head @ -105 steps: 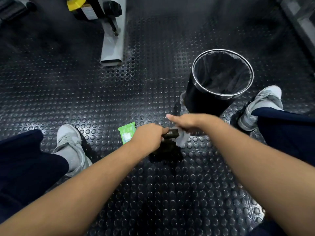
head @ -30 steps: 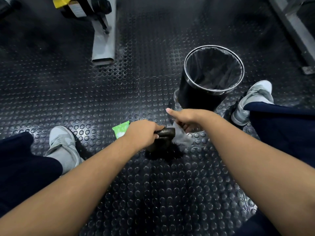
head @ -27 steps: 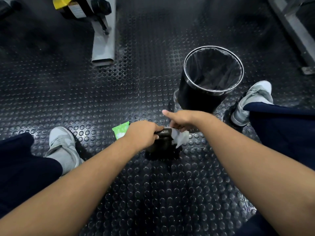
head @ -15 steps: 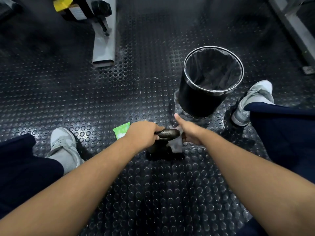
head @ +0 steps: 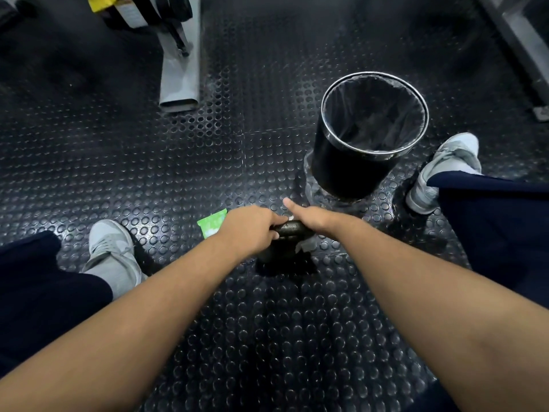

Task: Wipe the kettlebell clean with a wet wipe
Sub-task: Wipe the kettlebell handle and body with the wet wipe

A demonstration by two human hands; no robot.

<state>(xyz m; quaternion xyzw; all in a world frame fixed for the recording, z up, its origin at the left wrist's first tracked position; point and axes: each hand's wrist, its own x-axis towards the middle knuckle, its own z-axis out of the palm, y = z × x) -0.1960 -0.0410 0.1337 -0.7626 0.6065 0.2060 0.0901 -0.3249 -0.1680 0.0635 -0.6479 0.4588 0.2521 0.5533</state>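
Note:
A small dark kettlebell [head: 286, 245] stands on the studded black floor between my feet. My left hand [head: 248, 228] is closed around the left end of its handle. My right hand [head: 312, 217] presses a pale wet wipe [head: 304, 246] over the right end of the handle, thumb stretched out toward the far side. Only a corner of the wipe hangs out below that hand, against the bell's side. Most of the kettlebell's body is hidden under my two hands.
A green wipe packet [head: 211, 224] lies on the floor just left of my left hand. A black bin [head: 356, 162] with a liner stands behind the kettlebell to the right. My grey shoes [head: 111, 251] [head: 445, 171] flank it. A grey machine leg [head: 179, 66] lies far left.
My right hand with the wipe has slid from the bell's right side up onto the right end of the handle, close to my left hand. My left hand has kept its grip.

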